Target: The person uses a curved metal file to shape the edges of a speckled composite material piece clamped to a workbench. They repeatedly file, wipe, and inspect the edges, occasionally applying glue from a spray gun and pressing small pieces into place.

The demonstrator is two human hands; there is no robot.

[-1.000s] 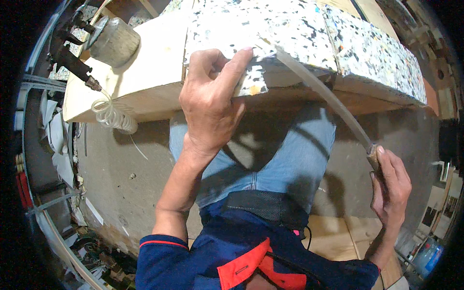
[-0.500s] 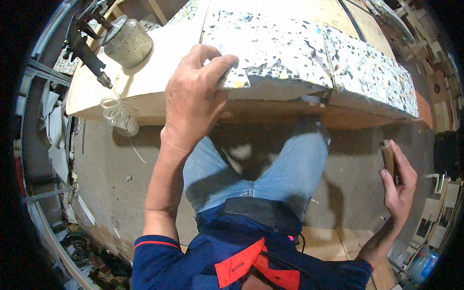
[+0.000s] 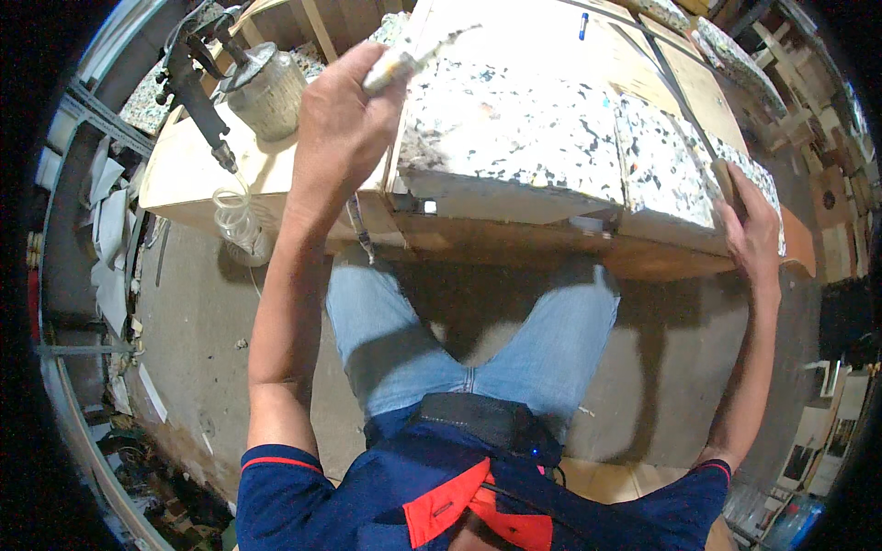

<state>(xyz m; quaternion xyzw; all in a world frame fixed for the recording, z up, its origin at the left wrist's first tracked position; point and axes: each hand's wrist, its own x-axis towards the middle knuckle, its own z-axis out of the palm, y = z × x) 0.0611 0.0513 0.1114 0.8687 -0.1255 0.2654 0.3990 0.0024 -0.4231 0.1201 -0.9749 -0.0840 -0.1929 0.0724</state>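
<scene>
Lifting away from the front edge, the left hand point(image 3: 344, 119) now pinches a ragged foam strip point(image 3: 393, 70), so that piece is free of the foam pad point(image 3: 524, 129), while the right hand point(image 3: 755, 225), wrapped round a knife handle point(image 3: 723, 180), has come in at the right. The pad lies on the wooden frame point(image 3: 514, 242), white with dark flecks, its near-left corner smudged grey.

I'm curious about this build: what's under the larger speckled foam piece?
Under the larger foam piece, a brown wooden panel shows along the front; whatever lies beneath the middle is covered.
</scene>
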